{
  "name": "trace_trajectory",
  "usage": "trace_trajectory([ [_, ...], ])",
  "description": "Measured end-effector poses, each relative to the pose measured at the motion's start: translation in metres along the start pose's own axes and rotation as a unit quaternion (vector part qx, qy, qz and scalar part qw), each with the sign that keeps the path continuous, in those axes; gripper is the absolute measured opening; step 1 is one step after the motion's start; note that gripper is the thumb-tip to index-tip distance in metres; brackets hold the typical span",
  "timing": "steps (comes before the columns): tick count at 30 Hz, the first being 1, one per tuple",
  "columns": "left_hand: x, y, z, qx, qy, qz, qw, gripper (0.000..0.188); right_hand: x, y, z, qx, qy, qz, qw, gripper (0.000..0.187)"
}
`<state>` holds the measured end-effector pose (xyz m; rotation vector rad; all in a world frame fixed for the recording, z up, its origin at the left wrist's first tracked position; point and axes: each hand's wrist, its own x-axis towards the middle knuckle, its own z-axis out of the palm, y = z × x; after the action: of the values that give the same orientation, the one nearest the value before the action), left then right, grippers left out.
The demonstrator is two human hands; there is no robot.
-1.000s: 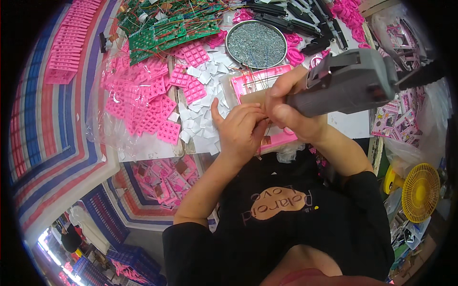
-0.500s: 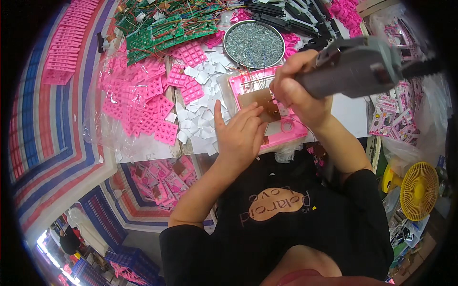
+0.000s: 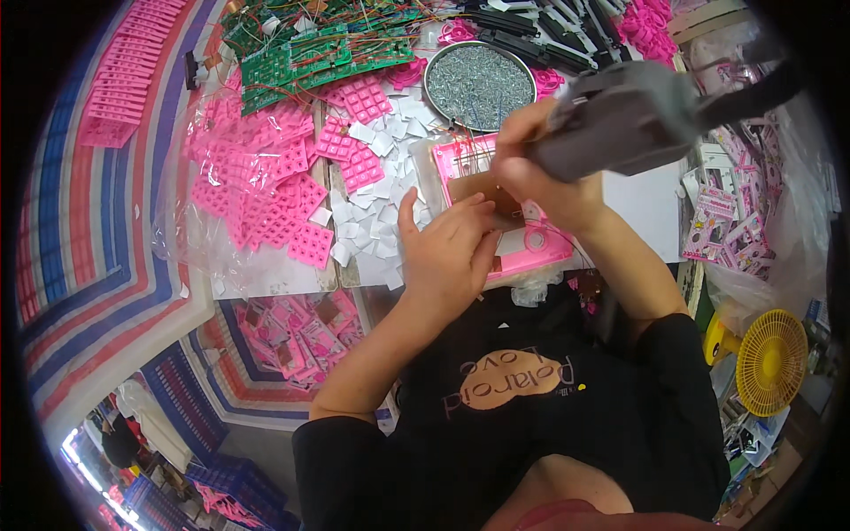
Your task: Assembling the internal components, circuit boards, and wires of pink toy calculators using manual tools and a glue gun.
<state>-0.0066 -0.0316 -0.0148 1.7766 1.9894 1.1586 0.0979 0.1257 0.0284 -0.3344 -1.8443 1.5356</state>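
Observation:
My right hand (image 3: 551, 184) is wrapped round a grey power screwdriver (image 3: 615, 133). It hides the tool's tip, which is over the right side of a brown circuit board (image 3: 469, 187). This board lies in an open pink plastic housing (image 3: 534, 258), with thin wires rising at its far side. Fingertips of my left hand (image 3: 447, 257) rest on the near left part of the board. That hand's fingers are bent, with the little finger spread away. A round metal tray (image 3: 426, 90) full of small screws stands just beyond the housing.
White square pieces (image 3: 376, 212) are scattered left of the housing. Pink keypads (image 3: 266, 177) lie further left, partly under clear plastic. Wired green circuit boards (image 3: 328, 62) and black strip-like parts (image 3: 522, 40) cover the far side. Decorated pink packets (image 3: 726, 226) and a yellow fan (image 3: 772, 363) are at the right.
My right hand and the screwdriver have shifted left over the board. My left fingers have bent more but still touch it. The whole view has moved slightly.

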Motion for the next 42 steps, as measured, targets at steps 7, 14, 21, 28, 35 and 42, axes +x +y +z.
trace_trajectory([
  [7,0.01,-0.002,-0.003,-0.056,0.012,-0.018,0.998,0.01,-0.012,-0.018,-0.001,0.268,-0.056,-0.033,0.961,0.031],
  [14,0.055,-0.013,-0.021,-0.132,-0.04,0.046,0.989,0.017,-0.017,-0.014,-0.008,0.22,-0.009,-0.014,0.975,0.031],
  [21,0.164,-0.078,0.004,0.34,-0.026,0.065,0.938,0.018,-0.019,-0.01,0.01,0.159,-0.016,0.018,0.987,0.031],
  [28,0.164,-0.096,0.022,0.341,0.026,0.085,0.936,0.024,-0.034,-0.013,0.019,0.158,-0.055,0.054,0.984,0.029],
  [35,0.149,-0.073,-0.015,0.2,0.058,0.07,0.976,0.022,-0.039,-0.019,0.011,-0.03,-0.149,0.072,0.986,0.018],
  [42,0.027,-0.024,-0.029,0.054,-0.018,0.077,0.995,0.012,-0.027,-0.009,0.01,0.138,-0.082,0.057,0.985,0.026],
])
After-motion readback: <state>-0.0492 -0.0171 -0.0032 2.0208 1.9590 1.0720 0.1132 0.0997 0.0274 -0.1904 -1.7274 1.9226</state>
